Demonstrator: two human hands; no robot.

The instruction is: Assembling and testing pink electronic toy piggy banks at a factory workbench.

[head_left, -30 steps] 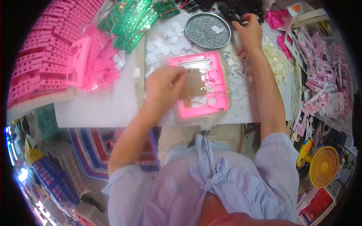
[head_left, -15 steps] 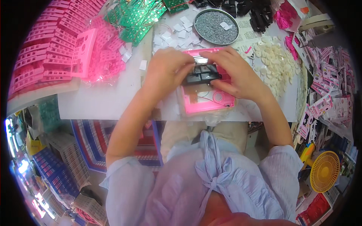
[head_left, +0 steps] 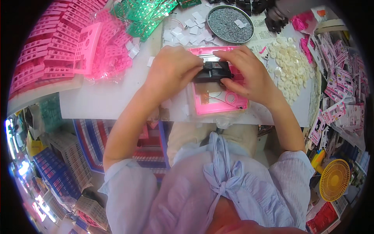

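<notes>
A black plastic part with square openings [head_left: 215, 75] is held between my two hands, just over a pink plastic casing [head_left: 199, 106]. My left hand [head_left: 174, 69] pinches its left end between thumb and fingertips. On the other side, my right hand [head_left: 249, 73] grips its right end, with the thumb at the near edge and the fingers at the far edge. Below the part, the casing lies on the white table, showing a ring-shaped opening and a thin wire inside. My fingers and the black part cover the casing's middle.
A round tray of small screws [head_left: 210, 29] stands behind the casing, beside white paper pieces [head_left: 181, 36]. White plastic discs [head_left: 286, 62] lie to the right. Green circuit boards [head_left: 146, 15] and stacked pink casings [head_left: 58, 43] sit at the left; a yellow fan [head_left: 334, 180] stands lower right.
The black part has tilted a little and moved slightly right, still between both hands. My whole view has shifted slightly against the table.
</notes>
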